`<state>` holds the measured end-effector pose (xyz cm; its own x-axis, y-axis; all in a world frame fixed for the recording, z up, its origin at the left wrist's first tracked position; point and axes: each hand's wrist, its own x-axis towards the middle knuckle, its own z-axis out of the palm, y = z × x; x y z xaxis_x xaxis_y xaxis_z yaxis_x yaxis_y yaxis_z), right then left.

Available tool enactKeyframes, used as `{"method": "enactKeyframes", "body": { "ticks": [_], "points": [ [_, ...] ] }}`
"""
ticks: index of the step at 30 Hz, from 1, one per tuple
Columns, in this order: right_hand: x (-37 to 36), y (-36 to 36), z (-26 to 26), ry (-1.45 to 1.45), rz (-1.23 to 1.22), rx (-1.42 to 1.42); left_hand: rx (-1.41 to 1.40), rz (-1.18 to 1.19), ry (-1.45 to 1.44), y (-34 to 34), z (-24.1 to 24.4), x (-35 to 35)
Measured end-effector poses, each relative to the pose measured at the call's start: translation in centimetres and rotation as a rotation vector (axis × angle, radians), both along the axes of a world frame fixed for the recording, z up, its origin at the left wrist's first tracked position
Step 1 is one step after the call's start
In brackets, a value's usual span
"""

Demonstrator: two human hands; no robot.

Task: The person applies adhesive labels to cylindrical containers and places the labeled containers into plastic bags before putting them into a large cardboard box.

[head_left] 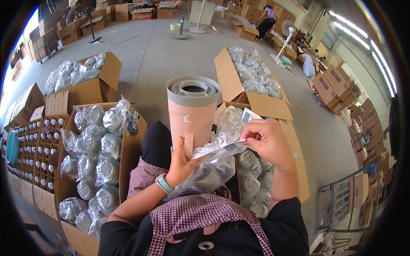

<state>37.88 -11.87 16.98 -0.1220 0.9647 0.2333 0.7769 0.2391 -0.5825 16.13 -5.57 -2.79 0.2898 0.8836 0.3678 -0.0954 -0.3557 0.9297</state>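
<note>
My left hand [184, 163] holds a clear plastic bag [214, 169] with a rounded object inside, its details blurred by the film. A thin white strip [224, 147] runs along the bag between my hands. My right hand [262, 137] pinches the strip's far end between thumb and fingers. Directly behind my left hand stands an upright pink tumbler-shaped container [179, 121] with a grey ringed top and a pink side handle. My left fingers overlap the handle's lower end; whether they touch it I cannot tell. Its base is hidden.
To the left, an open carton [131, 156] holds several bagged items, beside divided cartons [45, 156] of bottle-like pieces. Another carton of bagged items [253, 172] lies under my right arm. Further cartons [109, 70] [227, 73] stand ahead. A metal trolley [349, 204] is at right.
</note>
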Motion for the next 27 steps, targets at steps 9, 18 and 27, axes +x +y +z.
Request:
{"method": "enactKeyframes", "body": {
  "ticks": [9,18,27],
  "points": [
    [0.5,0.7,1.3,0.001,-0.007,-0.086,-0.029,-0.047,0.033,-0.2,0.9,-0.1],
    [0.0,2.1,-4.6,0.840,0.077,-0.454,-0.335,-0.173,-0.442,-0.1,-1.1,-0.8],
    [-3.7,0.4,-14.2,1.381,0.036,-0.701,-0.049,-0.012,0.011,-0.9,0.7,0.4]
  ]
}}
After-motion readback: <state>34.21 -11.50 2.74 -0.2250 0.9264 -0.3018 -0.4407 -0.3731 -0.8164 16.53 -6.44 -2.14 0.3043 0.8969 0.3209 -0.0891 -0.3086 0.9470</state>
